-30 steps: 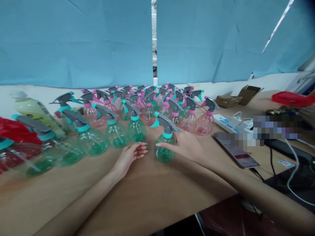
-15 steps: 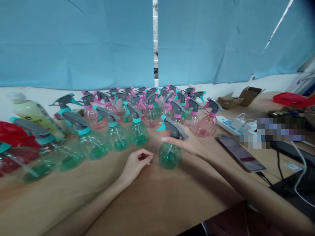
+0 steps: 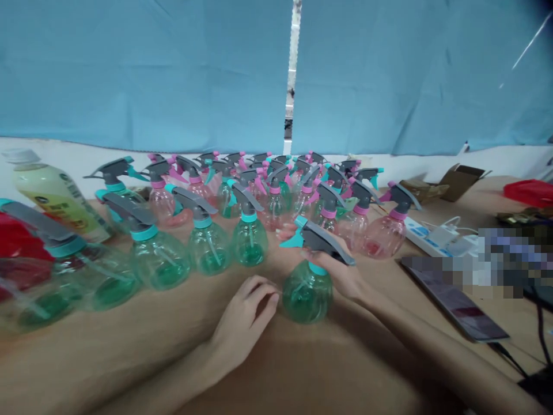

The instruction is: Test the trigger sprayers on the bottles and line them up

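My right hand is wrapped round the neck of a green spray bottle with a grey head and turquoise trigger. Its thumb crosses the front of the neck, and the other fingertips show behind the trigger. The bottle is close to upright over the wooden table, with green colour at its bottom; I cannot tell whether it touches the tabletop. Just left of this bottle is my left hand, fingers curled and thumb near the index fingertip, with nothing visible between them. A row of similar green spray bottles stands to its left.
Pink spray bottles and more green ones crowd the table's back. A labelled bottle and red plastic lie left. On the right are a phone, a power strip with cables, and a cardboard box.
The held spray bottle looks nearer and lower, its head now tilted more to the right. My left hand has come up beside the bottle. The whole view has shifted slightly.
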Motion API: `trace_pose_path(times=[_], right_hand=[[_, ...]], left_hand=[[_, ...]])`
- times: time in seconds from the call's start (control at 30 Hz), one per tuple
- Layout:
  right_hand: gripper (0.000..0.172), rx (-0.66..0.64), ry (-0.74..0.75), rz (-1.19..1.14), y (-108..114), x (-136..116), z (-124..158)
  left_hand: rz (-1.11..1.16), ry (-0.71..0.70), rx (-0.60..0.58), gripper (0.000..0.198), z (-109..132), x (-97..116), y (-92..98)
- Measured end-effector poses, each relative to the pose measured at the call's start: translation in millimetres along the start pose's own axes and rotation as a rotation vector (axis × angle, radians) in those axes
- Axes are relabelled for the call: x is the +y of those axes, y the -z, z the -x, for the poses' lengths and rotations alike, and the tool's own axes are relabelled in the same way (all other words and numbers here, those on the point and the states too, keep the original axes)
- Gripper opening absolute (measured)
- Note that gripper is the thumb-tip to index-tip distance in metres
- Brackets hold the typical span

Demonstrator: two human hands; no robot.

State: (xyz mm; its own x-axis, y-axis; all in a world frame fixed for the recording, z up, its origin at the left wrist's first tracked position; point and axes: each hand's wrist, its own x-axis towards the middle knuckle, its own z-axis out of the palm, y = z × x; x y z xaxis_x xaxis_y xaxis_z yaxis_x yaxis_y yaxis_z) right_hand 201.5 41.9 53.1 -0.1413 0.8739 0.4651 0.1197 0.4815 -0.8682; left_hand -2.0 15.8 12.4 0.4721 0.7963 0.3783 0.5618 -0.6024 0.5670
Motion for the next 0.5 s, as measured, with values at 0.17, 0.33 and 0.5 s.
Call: trace_pose_path(times=[0.17, 0.33, 0.5], right_hand=[[0.027, -0.075, -0.031, -0.048, 0.6, 0.5, -2.9], [0.022, -0.098, -0.07, -0.032, -2.1, -5.2, -10.4], [0.027, -0.198, 0.033, -0.108, -8.9, -6.1, -20.5]], left_hand=[[-0.358, -0.08, 0.016, 0.022, 6.1, -7.1, -8.0], [-0.577, -0.084, -0.013, 0.037, 8.3, -9.6, -11.4], [-0.669, -0.116, 0.01, 0.041, 10.1, -10.6, -14.4]])
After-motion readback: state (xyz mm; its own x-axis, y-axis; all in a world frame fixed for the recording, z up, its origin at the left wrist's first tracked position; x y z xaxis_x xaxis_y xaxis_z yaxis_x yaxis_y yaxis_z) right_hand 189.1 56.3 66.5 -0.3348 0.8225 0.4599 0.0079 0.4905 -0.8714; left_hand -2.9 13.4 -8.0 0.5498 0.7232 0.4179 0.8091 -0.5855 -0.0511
